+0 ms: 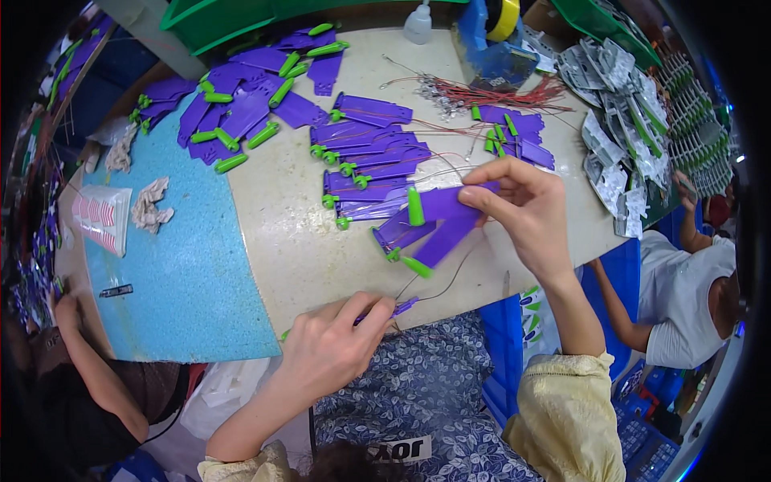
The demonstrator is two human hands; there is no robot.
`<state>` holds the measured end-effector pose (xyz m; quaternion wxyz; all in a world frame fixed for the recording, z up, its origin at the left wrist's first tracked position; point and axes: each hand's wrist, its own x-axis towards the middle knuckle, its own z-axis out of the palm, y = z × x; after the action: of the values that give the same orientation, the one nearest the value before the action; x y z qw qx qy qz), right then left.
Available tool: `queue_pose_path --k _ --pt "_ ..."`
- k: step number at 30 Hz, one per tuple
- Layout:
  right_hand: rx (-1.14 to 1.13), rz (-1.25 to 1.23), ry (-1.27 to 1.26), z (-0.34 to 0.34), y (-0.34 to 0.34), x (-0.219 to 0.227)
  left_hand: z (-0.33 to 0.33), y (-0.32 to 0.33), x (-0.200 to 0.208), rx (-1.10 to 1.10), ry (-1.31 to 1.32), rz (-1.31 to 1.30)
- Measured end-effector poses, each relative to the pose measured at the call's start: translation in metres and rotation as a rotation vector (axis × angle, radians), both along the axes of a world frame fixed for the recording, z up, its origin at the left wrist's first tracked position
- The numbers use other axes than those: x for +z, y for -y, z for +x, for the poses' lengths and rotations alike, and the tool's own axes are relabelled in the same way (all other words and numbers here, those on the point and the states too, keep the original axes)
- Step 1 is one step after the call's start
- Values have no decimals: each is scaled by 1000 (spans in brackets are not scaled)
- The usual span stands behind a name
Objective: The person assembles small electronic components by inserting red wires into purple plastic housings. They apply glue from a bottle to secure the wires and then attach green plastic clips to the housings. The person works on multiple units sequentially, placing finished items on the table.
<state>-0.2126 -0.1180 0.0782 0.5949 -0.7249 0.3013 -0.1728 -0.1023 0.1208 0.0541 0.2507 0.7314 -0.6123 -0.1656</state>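
Note:
My right hand (pixel 522 205) pinches flat purple plastic panels with green ends (pixel 454 229) between thumb and fingers. They fan out in a V above the table, slightly blurred. Near the table's front edge, my left hand (pixel 333 337) is closed around a narrow purple piece (pixel 405 306). A green tip pokes out at the hand's left side, and the fingers hide most of the piece. Thin dark wires run from it toward the right hand. Just beyond, a row of purple panels with green knobs (pixel 373 165) lies overlapping, with thin wires trailing from them.
A heap of purple-green parts (pixel 249 96) lies at the far left, by a blue mat (pixel 177 265). Red wires (pixel 498 92) lie near a blue tape dispenser (pixel 486 48). Silvery-grey parts (pixel 614 120) are piled at right. Co-workers' arms show at both sides.

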Motion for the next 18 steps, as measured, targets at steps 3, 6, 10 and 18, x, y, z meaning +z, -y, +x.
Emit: queue_pose_path --k 3,6,10,18 --pt "-19 75 33 15 -7 -18 0 -2 -5 34 25 -80" --pt "-66 41 34 23 -11 -31 1 -3 -5 27 65 -50" --pt "-109 102 -36 15 -12 -37 3 9 -3 24 111 28" --pt "97 -985 -21 10 12 -23 -6 18 3 -55 357 162"
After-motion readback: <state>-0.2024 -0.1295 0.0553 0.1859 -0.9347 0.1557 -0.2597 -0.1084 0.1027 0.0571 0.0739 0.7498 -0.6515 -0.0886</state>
